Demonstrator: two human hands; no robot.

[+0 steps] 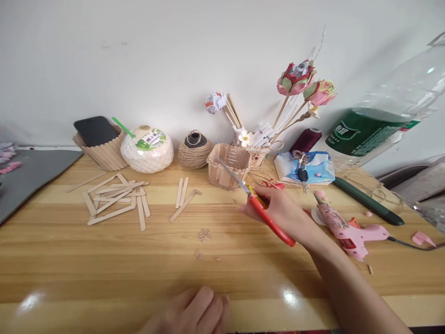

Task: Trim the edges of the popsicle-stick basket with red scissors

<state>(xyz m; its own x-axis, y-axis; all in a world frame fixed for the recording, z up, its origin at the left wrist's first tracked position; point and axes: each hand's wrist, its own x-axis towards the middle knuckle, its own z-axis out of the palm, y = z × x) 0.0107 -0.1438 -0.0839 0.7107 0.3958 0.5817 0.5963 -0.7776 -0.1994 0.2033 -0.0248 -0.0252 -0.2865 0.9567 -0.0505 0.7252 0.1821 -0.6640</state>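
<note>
My right hand [278,208] is closed around a pair of red-handled scissors [266,218], whose blades point up and to the left, in front of a small basket made of wooden craft sticks [229,171]. My left hand [198,311] rests at the near edge of the table with its fingers curled, and I see nothing in it. Beyond it lie a little star-like cluster of small wood pieces [205,234] and a few tiny scraps [198,254]. Three craft sticks lie farther back, among them a cut one [183,207].
A pile of craft sticks [118,200] lies at left, near a stick holder with a phone [97,131], a wrapped coconut [148,148] and twine [194,153]. At right are a pink glue gun [351,232], a green utility knife [368,202], a tissue pack [320,168] and a large bottle [368,130].
</note>
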